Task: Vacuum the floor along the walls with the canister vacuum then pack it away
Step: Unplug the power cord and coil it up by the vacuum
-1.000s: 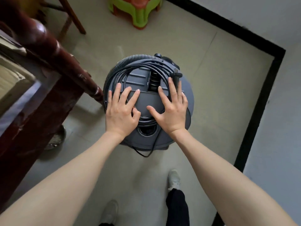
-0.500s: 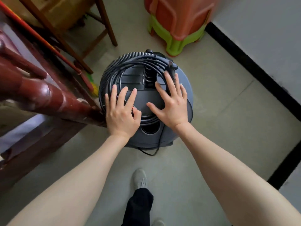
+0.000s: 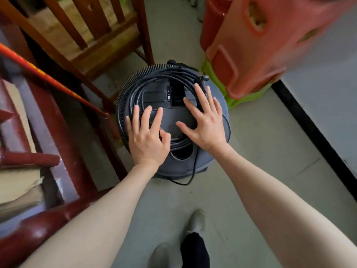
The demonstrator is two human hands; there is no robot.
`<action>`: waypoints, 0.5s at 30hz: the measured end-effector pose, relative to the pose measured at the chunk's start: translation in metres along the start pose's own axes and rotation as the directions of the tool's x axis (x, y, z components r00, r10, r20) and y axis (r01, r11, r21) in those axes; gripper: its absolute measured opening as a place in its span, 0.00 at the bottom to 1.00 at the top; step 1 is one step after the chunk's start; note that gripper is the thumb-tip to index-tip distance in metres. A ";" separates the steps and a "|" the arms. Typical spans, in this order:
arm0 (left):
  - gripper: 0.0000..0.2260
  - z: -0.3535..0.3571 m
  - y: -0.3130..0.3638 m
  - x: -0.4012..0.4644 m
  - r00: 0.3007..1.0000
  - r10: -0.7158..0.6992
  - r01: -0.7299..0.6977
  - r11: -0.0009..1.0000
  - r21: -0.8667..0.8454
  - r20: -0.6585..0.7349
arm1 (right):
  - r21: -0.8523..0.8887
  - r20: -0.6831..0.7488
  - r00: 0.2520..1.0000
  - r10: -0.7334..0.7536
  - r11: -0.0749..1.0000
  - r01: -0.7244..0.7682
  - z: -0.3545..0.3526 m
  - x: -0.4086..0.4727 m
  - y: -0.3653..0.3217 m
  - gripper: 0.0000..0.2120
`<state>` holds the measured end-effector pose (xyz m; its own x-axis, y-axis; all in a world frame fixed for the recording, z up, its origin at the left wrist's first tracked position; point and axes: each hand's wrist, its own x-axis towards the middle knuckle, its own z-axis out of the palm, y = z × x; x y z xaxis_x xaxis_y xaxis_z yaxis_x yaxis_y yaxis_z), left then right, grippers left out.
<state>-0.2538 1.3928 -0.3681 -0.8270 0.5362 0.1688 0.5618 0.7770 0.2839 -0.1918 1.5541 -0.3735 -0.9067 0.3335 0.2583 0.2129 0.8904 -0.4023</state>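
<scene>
The canister vacuum (image 3: 210, 157), a round dark grey drum, stands on the grey floor (image 3: 260, 151), and everything else is placed from it. The left hand (image 3: 147, 141) lies flat on the near-left part of its lid, fingers straight and spread wide, holding nothing. The right hand (image 3: 206, 124) lies flat on the lid's right part, fingers likewise fanned wide, fingertips over the coiled black power cord (image 3: 154, 82). The ribbed hose (image 3: 123, 97) curls round the lid's left and far rim, with the cord looped inside it; one strand of cord hangs down the vacuum's near side to the floor. Just beyond the vacuum to the left stands a wooden chair (image 3: 92, 41); just beyond it to the right sits a stack of orange and green plastic stools (image 3: 247, 55). Dark red wooden furniture (image 3: 48, 113) runs along the vacuum's left. Nearer than the vacuum, two shoes (image 3: 196, 222) show on the floor
</scene>
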 end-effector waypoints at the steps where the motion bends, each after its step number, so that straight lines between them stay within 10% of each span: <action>1: 0.24 0.001 -0.001 0.013 1.000 -0.014 0.014 1.000 0.004 -0.001 | 0.006 0.012 1.000 -0.015 1.000 0.015 0.002 0.015 0.004 0.28; 15: 0.23 0.011 -0.016 0.152 0.991 -0.131 0.131 0.991 0.022 -0.028 | 0.017 0.058 0.990 -0.125 0.992 0.124 0.035 0.171 0.035 0.27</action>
<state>-0.3882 1.4657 -0.3577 -0.8936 0.4206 0.1569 0.4487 0.8478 0.2825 -0.3523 1.6312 -0.3736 -0.9456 0.2013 0.2555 0.0925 0.9195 -0.3822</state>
